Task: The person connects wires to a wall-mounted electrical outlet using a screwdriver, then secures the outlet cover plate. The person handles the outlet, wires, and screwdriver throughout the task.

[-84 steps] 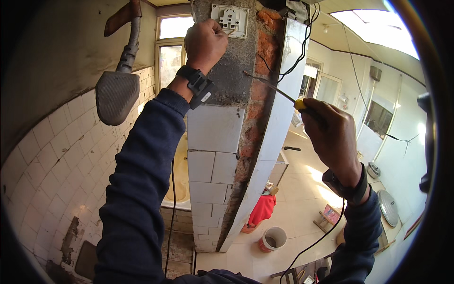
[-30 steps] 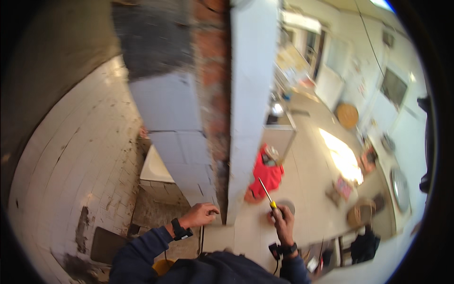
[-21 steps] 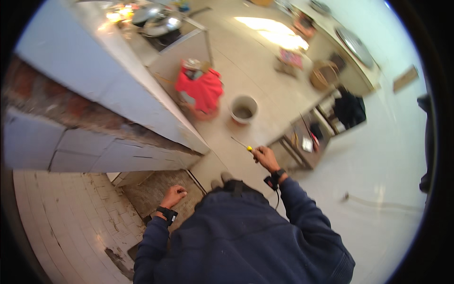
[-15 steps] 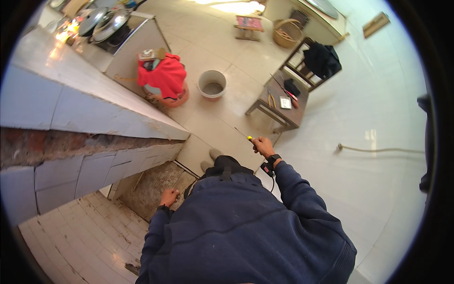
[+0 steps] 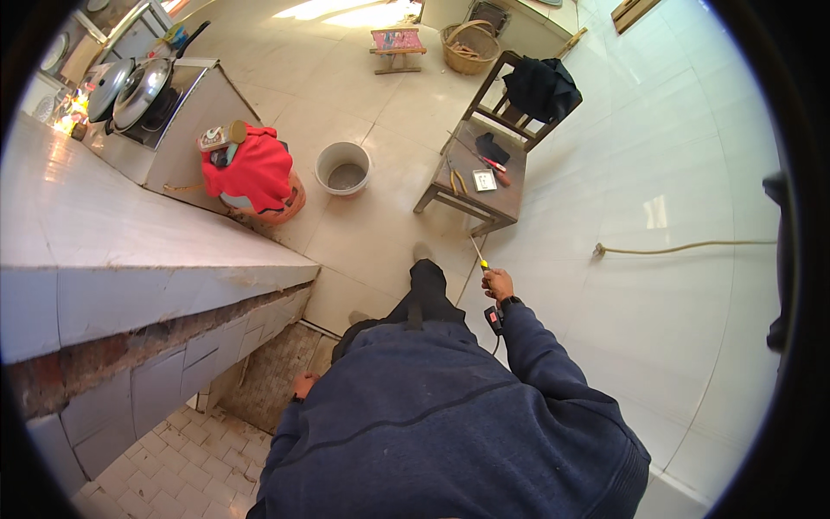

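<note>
My right hand [image 5: 497, 285] is closed around the yellow handle of a screwdriver [image 5: 483, 263], whose thin shaft points up and away toward a wooden chair [image 5: 494, 201]. On the chair seat lie pliers with yellow handles [image 5: 456, 180], a small white square piece [image 5: 484, 180], a red-and-white tool [image 5: 495, 164], a tool with a dark red handle [image 5: 502, 178] and a small black item [image 5: 492, 148]. Low at my left side hangs my left hand [image 5: 304, 383], nearest my jacket; its fingers are mostly hidden. A cabled black device [image 5: 494, 320] sits by my right wrist.
A grey-white bucket [image 5: 342, 169] stands on the tiled floor ahead. Left of it, a red cloth [image 5: 249, 166] covers a container beside the stove counter. A tiled ledge [image 5: 156, 298] runs along my left. From the right wall comes a cable [image 5: 683, 248]. A small stool [image 5: 398, 48] and a basket [image 5: 469, 54] are farther off.
I have stepped forward, one leg now extended, and the room has shifted in view. My right hand has swung right with the screwdriver, nearer the chair. My left hand has moved behind my jacket's edge.
</note>
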### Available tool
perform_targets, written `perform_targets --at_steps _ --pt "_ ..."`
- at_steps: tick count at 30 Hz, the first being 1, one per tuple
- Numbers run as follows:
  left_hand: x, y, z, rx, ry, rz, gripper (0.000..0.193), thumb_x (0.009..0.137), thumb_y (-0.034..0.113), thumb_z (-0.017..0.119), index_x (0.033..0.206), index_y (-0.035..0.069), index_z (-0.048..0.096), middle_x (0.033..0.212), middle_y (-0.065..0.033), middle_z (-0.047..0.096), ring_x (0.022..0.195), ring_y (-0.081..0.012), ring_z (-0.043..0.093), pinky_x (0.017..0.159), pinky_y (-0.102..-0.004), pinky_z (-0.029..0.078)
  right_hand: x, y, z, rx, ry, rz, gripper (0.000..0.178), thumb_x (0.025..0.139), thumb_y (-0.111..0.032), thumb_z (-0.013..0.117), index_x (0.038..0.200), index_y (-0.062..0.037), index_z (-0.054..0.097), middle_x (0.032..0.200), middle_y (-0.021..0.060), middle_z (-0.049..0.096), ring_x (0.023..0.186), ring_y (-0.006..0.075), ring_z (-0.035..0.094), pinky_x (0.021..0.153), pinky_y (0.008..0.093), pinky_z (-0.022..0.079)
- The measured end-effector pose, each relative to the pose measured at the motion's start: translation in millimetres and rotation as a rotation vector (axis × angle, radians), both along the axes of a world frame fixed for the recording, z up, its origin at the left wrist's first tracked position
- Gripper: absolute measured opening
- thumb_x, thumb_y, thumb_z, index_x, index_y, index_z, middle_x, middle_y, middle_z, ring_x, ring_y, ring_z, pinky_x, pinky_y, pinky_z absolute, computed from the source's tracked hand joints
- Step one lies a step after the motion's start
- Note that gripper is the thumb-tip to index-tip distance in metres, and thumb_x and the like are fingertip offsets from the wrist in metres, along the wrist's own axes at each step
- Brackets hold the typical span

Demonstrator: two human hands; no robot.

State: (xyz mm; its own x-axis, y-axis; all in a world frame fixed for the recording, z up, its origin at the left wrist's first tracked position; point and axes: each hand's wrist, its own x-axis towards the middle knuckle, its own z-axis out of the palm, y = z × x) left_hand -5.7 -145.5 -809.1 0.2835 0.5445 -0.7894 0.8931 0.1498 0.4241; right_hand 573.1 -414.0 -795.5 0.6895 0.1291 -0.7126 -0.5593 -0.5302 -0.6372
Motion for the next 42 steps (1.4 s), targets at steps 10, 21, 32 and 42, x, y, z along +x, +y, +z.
perform_targets --at_steps 10,21,32,42 --pt "138 26 25 -0.101 -0.215 0.479 0.027 0.104 0.023 0.053 0.092 0.001 0.065 0.084 -0.0158 0.072 0.063 -0.0216 0.066 0.055 -0.0351 0.055 210 -6 -140 -0.312 -0.303 0.041 0.045 0.085 -0.028 0.078 0.117 0.0025 0.068 0.100 0.0157 0.075 0.092 0.0278 0.072 0.085 0.0396 0.056" --pt "303 38 56 -0.310 0.051 0.467 0.022 0.104 0.020 0.058 0.094 0.002 0.065 0.087 -0.0102 0.074 0.069 -0.0173 0.070 0.058 -0.0314 0.055 376 -24 -238 -0.361 -0.266 -0.064 0.047 0.091 -0.030 0.073 0.121 0.0045 0.065 0.115 0.0262 0.072 0.112 0.0404 0.069 0.098 0.0449 0.052" --pt "365 46 48 -0.340 0.122 0.354 0.021 0.105 0.017 0.056 0.093 0.003 0.065 0.083 -0.0070 0.071 0.070 -0.0150 0.067 0.060 -0.0298 0.054 414 13 -249 -0.485 -0.486 0.054 0.047 0.092 -0.033 0.074 0.121 0.0020 0.062 0.109 0.0266 0.073 0.107 0.0431 0.070 0.094 0.0481 0.053" --pt "372 45 29 -0.327 0.121 0.371 0.021 0.105 0.016 0.057 0.091 0.002 0.064 0.083 -0.0077 0.071 0.069 -0.0153 0.068 0.061 -0.0306 0.056 416 34 -263 -0.523 -0.583 0.173 0.044 0.084 -0.021 0.080 0.118 -0.0006 0.061 0.112 0.0247 0.070 0.107 0.0441 0.067 0.094 0.0490 0.052"
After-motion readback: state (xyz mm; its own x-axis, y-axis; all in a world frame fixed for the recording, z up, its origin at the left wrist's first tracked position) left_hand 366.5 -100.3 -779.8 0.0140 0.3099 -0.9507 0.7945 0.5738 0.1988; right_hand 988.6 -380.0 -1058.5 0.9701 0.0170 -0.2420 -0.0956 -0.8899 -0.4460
